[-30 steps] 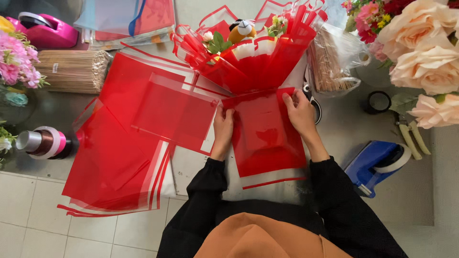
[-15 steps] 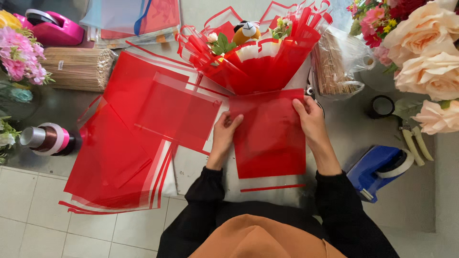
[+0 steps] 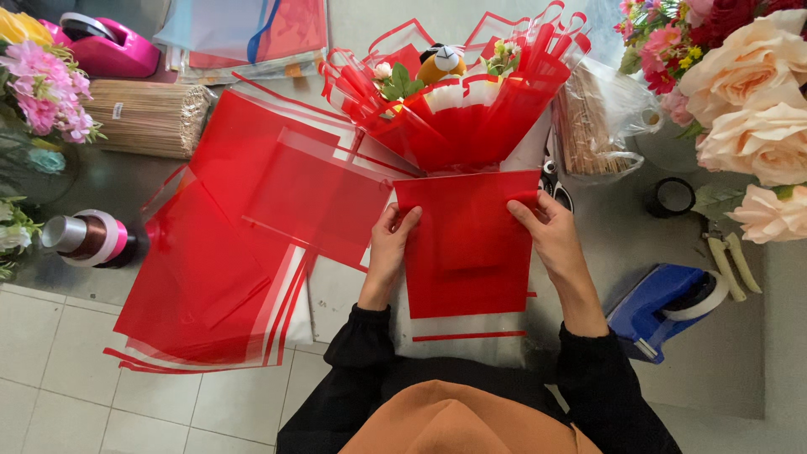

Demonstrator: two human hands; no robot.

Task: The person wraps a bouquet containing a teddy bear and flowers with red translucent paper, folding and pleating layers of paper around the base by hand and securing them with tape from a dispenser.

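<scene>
Two hands grip one red wrapping sheet (image 3: 467, 252): left hand (image 3: 392, 240) pinching its left edge, right hand (image 3: 548, 234) its right, below the bouquet (image 3: 458, 113) on the desk (image 3: 723, 378).

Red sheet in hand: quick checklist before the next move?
1. Left hand on the red sheet's left edge: ok.
2. Right hand on its upper right corner: ok.
3. Sheet flat, top edge level: ok.
4. Sheet sits just below the bouquet; touching it: cannot tell.
5. Spare red sheets lie apart, to the left: ok.
6. Blue tape dispenser loaded, beside the right forearm: ok.
</scene>
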